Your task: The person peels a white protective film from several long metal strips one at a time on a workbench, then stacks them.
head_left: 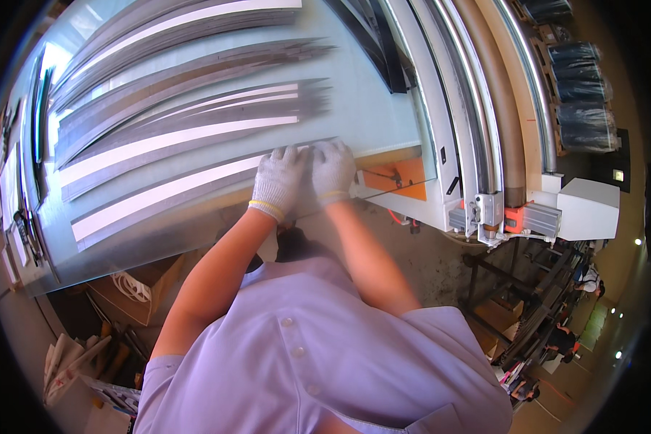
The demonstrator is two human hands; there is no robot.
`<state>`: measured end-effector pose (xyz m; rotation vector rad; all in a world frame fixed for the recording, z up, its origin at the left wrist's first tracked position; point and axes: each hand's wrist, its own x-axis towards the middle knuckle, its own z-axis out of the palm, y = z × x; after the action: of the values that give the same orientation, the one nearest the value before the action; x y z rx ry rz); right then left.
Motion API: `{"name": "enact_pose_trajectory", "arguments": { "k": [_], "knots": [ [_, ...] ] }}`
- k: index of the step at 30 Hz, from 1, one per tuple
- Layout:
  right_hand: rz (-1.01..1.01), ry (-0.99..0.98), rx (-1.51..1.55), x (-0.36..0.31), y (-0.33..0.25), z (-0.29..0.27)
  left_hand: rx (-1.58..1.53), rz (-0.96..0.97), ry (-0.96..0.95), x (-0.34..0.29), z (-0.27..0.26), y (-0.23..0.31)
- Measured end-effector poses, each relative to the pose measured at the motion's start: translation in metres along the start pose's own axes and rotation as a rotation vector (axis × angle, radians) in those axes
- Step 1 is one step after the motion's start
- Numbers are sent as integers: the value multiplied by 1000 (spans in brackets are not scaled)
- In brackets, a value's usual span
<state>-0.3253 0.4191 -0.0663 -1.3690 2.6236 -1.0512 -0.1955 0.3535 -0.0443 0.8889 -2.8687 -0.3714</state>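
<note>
A lilac shirt [282, 362] lies closest. Beyond it, the gloved left hand [276, 181] and right hand [332, 171] rest side by side, fingers partly bent, at the right end of the nearest strips [166, 193], along the near edge of the surface [362, 116]; whether they grip or press, I cannot tell. Other strips [181, 141] lie toward the far edge.

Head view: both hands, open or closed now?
Left hand: fingers on the nearest strips; grip can't be told.
Right hand: at those strips' right end; grip can't be told.
</note>
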Motion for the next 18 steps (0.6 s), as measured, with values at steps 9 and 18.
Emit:
{"name": "enact_pose_trajectory", "arguments": {
  "k": [9, 18],
  "knots": [
    [45, 52, 57, -6, -1, 3, -42, 41, -4, -3, -6, 0],
    [-88, 69, 86, -15, -6, -6, -63, 48, -14, -6, -7, 0]
  ]
}}
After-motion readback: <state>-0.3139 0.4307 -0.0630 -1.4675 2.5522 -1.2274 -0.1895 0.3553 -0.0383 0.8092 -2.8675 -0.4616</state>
